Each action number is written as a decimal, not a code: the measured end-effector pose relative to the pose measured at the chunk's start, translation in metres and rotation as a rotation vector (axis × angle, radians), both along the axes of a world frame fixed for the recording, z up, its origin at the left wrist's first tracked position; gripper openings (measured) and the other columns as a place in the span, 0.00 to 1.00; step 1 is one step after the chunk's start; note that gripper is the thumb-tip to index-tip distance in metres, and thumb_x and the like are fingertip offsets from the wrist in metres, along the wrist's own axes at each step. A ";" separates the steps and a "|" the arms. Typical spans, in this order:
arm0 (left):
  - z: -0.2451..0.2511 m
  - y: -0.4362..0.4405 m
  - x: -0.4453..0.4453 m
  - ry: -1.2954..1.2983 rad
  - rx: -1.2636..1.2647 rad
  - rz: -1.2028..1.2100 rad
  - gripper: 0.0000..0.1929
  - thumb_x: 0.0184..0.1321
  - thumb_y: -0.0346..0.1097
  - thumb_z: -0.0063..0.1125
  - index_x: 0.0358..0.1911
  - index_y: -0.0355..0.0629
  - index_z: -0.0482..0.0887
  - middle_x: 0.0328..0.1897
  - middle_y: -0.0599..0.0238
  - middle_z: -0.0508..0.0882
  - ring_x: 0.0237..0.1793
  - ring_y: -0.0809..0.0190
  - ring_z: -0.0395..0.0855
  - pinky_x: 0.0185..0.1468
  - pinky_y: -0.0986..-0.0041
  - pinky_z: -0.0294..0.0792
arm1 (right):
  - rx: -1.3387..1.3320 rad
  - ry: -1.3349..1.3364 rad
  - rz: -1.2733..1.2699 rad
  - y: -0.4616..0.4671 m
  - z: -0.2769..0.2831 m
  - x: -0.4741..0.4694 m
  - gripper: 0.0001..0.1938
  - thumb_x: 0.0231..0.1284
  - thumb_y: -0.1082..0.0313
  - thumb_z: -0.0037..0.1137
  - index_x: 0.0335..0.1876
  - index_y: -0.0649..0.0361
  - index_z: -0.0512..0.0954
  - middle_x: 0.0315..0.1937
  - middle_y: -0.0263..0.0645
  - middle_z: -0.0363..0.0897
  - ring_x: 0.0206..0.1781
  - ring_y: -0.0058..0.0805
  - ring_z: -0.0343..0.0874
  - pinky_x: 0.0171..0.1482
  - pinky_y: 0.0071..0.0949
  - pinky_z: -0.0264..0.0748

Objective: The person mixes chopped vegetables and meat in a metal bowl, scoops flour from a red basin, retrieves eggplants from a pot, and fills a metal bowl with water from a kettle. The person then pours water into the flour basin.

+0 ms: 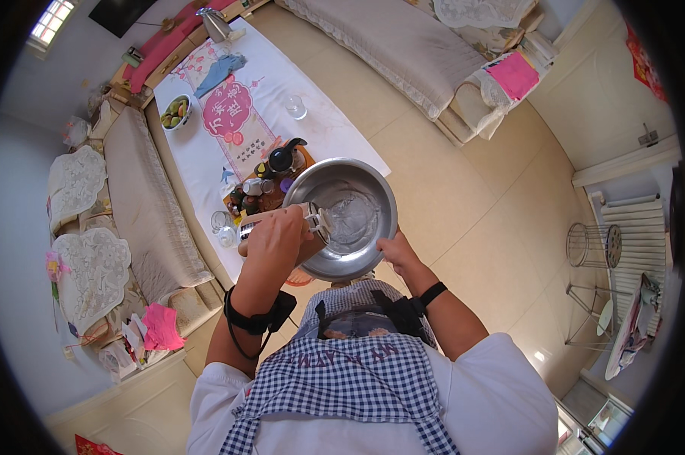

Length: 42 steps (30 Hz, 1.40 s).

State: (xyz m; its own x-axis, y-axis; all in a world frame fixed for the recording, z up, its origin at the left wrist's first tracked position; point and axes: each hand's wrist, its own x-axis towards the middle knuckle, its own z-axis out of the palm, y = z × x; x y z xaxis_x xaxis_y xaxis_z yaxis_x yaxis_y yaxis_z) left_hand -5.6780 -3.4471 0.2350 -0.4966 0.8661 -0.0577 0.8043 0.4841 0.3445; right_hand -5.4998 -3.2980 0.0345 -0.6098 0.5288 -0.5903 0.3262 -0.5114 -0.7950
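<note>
My left hand (278, 234) is wrapped around a beige, jug-like container (315, 255), which is tipped over a metal basin (386, 196). The container's pale rim and lid end lean over the basin's left side. Clear water (351, 219) with a rippled surface lies in the bottom of the basin. My right hand (398, 250) grips the basin's near right rim. The basin is held in front of my checked apron (348, 375), at the near end of a table with a white cloth (319, 122). Any stream from the container is hard to make out.
A tea tray (271, 199) with a black-handled pot (284, 158) and several small jars sits just beyond the basin. Glass cups (224, 227) stand at its left. Farther off are a glass (295, 107), a fruit bowl (176, 112), a blue cloth (220, 74) and a metal kettle (214, 25).
</note>
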 end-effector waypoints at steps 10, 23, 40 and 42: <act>0.003 0.001 -0.002 -0.012 -0.034 0.001 0.12 0.51 0.31 0.63 0.29 0.38 0.70 0.27 0.54 0.80 0.36 0.46 0.80 0.38 0.58 0.68 | -0.035 -0.001 -0.016 -0.002 -0.004 -0.003 0.34 0.42 0.81 0.46 0.64 0.62 0.63 0.42 0.41 0.75 0.37 0.32 0.78 0.28 0.26 0.75; 0.008 0.002 -0.005 -0.019 -0.074 0.026 0.09 0.53 0.29 0.60 0.29 0.37 0.71 0.27 0.55 0.82 0.36 0.47 0.82 0.38 0.59 0.70 | -0.041 -0.015 0.034 -0.001 0.009 -0.007 0.35 0.42 0.79 0.46 0.65 0.59 0.62 0.43 0.43 0.75 0.37 0.32 0.78 0.26 0.27 0.74; 0.004 0.002 -0.008 -0.053 -0.074 0.063 0.11 0.53 0.30 0.61 0.29 0.37 0.70 0.26 0.53 0.80 0.35 0.46 0.81 0.37 0.58 0.69 | -0.073 0.024 -0.006 0.006 -0.008 -0.005 0.34 0.42 0.81 0.46 0.64 0.60 0.64 0.40 0.40 0.76 0.31 0.29 0.78 0.23 0.24 0.71; 0.003 0.000 -0.009 -0.053 -0.059 0.062 0.11 0.53 0.31 0.61 0.29 0.37 0.70 0.26 0.53 0.80 0.35 0.45 0.81 0.37 0.58 0.69 | -0.067 -0.012 0.033 0.008 -0.009 -0.004 0.34 0.42 0.81 0.46 0.64 0.60 0.63 0.39 0.40 0.76 0.31 0.28 0.78 0.22 0.24 0.70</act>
State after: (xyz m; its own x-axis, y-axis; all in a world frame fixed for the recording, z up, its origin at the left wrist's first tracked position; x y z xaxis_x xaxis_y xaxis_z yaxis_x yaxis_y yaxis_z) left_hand -5.6868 -3.4474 0.2381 -0.5440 0.8281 -0.1351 0.7535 0.5530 0.3555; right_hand -5.5037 -3.2899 0.0256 -0.6190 0.4674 -0.6312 0.3535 -0.5519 -0.7553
